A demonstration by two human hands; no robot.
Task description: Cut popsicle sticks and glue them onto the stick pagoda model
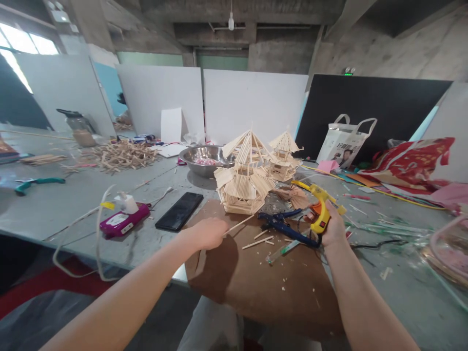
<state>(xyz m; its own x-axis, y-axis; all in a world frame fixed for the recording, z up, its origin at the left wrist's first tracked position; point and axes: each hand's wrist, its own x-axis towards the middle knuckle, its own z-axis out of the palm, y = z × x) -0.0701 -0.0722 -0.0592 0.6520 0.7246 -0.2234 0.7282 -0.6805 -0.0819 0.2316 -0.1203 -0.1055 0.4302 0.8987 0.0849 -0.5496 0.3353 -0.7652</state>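
My left hand (210, 233) is closed on a thin wooden stick (239, 225), which points up and right toward the base of a small pavilion model (243, 187) built of sticks. My right hand (333, 226) grips a yellow hot glue gun (321, 212) by its handle, its nozzle end turned to the upper left. Between the hands lie blue-handled pliers (281, 224) and a few loose sticks (258, 241) on a brown board (256, 282). A second stick pavilion (283, 158) stands behind the first.
A black phone (179, 210) and a purple power strip (125, 219) lie on the left. Farther back are a metal bowl (206, 163) and a heap of sticks (122, 155). Glue-stick wrappers (395, 229) and a white bag (343, 141) are on the right.
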